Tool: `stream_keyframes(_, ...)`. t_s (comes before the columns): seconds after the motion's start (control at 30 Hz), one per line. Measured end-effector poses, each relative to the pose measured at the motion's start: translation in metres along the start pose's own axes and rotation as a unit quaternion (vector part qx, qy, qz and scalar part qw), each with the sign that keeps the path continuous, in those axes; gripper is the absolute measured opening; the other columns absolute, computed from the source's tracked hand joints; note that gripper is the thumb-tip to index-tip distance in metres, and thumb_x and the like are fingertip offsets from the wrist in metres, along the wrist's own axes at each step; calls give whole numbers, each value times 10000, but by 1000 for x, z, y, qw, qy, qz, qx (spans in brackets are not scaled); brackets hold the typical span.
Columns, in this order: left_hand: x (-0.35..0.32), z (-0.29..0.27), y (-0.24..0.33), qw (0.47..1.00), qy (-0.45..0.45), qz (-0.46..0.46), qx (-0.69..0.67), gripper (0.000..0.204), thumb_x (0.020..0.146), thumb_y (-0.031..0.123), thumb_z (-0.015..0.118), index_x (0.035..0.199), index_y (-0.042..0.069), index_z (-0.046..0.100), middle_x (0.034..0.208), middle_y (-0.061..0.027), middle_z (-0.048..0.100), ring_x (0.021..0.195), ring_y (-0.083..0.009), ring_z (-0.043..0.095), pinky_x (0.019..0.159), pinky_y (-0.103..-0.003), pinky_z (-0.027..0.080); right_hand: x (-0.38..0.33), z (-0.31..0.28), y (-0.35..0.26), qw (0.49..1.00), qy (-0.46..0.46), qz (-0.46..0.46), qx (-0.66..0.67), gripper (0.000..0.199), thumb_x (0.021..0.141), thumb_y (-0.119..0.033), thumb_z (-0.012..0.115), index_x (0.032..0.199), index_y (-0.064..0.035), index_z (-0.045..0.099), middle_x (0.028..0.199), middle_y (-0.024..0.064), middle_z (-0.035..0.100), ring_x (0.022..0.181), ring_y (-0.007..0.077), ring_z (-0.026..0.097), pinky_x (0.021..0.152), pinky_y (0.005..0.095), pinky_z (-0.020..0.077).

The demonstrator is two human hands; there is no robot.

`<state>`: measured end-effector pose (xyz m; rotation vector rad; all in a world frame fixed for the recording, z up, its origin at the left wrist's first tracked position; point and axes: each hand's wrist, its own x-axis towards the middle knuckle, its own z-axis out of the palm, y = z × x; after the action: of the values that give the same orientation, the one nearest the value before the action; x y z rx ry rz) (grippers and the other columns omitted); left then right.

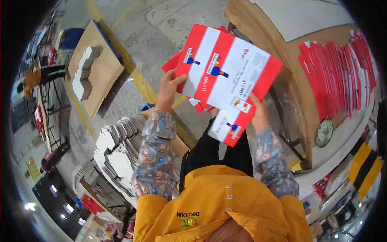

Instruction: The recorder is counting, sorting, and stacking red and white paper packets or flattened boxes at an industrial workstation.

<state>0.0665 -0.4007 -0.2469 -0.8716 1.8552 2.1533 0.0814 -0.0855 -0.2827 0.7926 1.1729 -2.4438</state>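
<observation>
A red and white flat printed carton blank is spread out in front of me, with small blue figures on its panels. My left hand grips its left edge, thumb on the printed face. Closed on the lower right side is my right hand, beside a narrower flap that hangs down toward my lap. Behind the blank, more red and white card shows past its left edge; whether it is a separate blank I cannot tell. Patterned grey sleeves cover both my forearms.
Red and white flat cartons stand packed in a row on the curved table at my right, near a round green patterned object. White and grey card pieces are stacked at my left. Beyond them, a brown board carries more pieces. People stand far left.
</observation>
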Motion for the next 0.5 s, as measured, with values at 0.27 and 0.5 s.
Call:
stream_keyframes(0.27, 96, -8, 9, 970, -2, 17, 243, 221, 819, 92, 664, 1005, -24, 637, 843, -62, 673, 692, -109, 597, 618, -252, 481, 36, 17, 93, 993, 32, 6, 110, 533, 858, -177, 682, 1315, -66, 429, 1236, 62, 534, 1140, 208, 526, 946, 379, 454)
stream_keyframes(0.5, 138, 4, 2, 939, -1, 51, 340, 311, 784, 120, 689, 1050, -33, 639, 852, -104, 695, 738, -131, 635, 642, -274, 503, 52, 16, 123, 991, 121, 24, 55, 643, 821, -251, 723, 1345, -59, 403, 1280, 80, 513, 1168, 188, 486, 1004, 347, 368)
